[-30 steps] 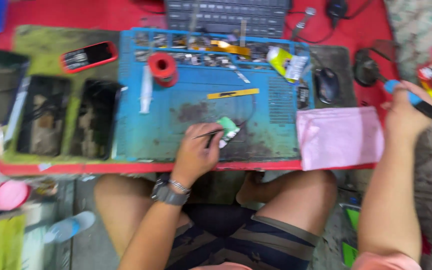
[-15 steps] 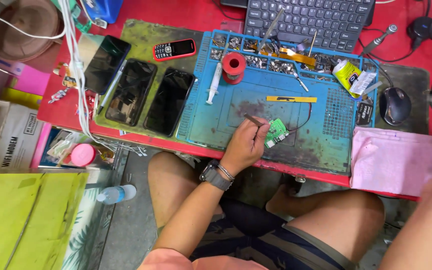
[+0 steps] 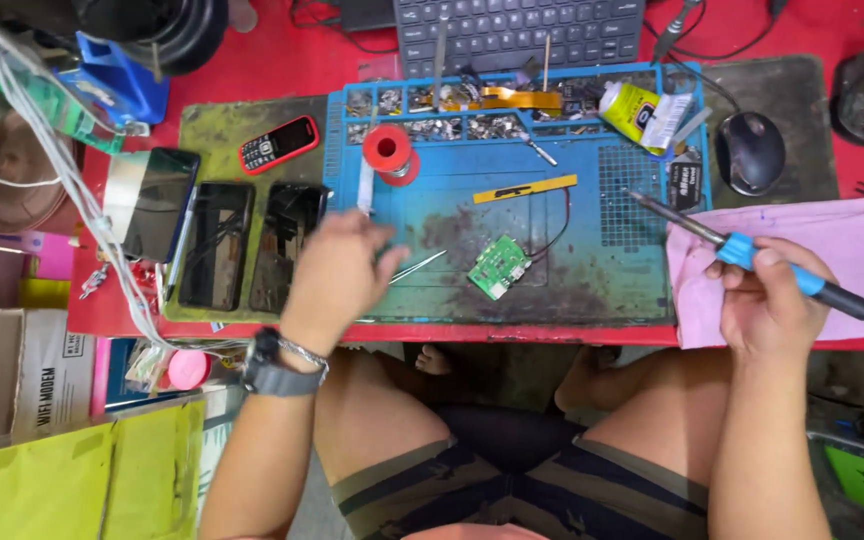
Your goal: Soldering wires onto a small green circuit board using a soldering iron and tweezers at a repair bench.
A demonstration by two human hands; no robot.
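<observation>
Along the far edge of the blue work mat [image 3: 642, 270] runs a row of small moulded compartments [image 3: 432, 128], filled with a litter of tiny metal parts too small to tell apart; a yellow strip [image 3: 507, 98] lies across the top of them. On the mat itself stand a red spool [image 3: 389, 152] and, further right, a yellow tube with a white label [image 3: 640, 112] lying tilted near the corner; a narrow yellow bar [image 3: 525, 188] lies flat in the middle. A small green circuit board [image 3: 499, 267] rests on the stained centre of the mat, a thin red wire curling up from it, with metal tweezers [image 3: 418, 266] just to its left. Left of the mat, on an olive pad, three dark phone bodies [image 3: 214, 245] lie side by side, and a small red keypad phone [image 3: 279, 143] sits above them. Off the table's left edge are a brown cardboard box [image 3: 12, 370] with dark print and flat yellow-green packets [image 3: 72, 480]. A pink cloth [image 3: 852, 250] covers the right end of the table; a black mouse [image 3: 750, 152] sits above it. The left hand [image 3: 337, 275], watch on the wrist, hovers over the mat's left edge with fingers loosely curled, holding nothing; the tweezers lie at its fingertips. The right hand [image 3: 767, 300] is wrapped round the blue handle of a soldering iron [image 3: 742, 250], its tip pointing up-left over the mat, well apart from the board.
</observation>
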